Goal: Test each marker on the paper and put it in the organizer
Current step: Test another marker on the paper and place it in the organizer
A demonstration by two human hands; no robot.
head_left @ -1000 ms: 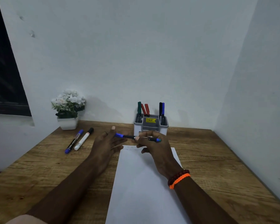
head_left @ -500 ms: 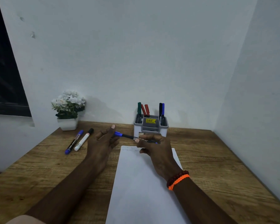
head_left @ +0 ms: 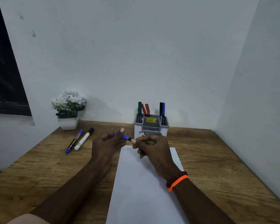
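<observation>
A: While both hands meet over the top of the paper (head_left: 145, 188), the head view shows a blue marker (head_left: 126, 137) held level between them, just in front of the organizer (head_left: 151, 129).

B: And the grip?

A: Left hand (head_left: 107, 145) curls its fingers round the blue cap end, thumb up; right hand (head_left: 153, 147) is closed round the barrel. Looks like the cap is about to come off or go on, I can't tell which.

B: How far along, then?

A: Five markers (head_left: 148, 109) stand in the organizer: green, two red, black, blue. Faint marks sit at the paper's top edge, too small to read.

B: What's left?

A: Two on the counter (head_left: 217, 159), to the left: a blue-capped marker (head_left: 74, 141) and a white one with a black cap (head_left: 84, 138), lying side by side near the flower pot (head_left: 68, 122). So I'd judge well past halfway, with three to go.
</observation>
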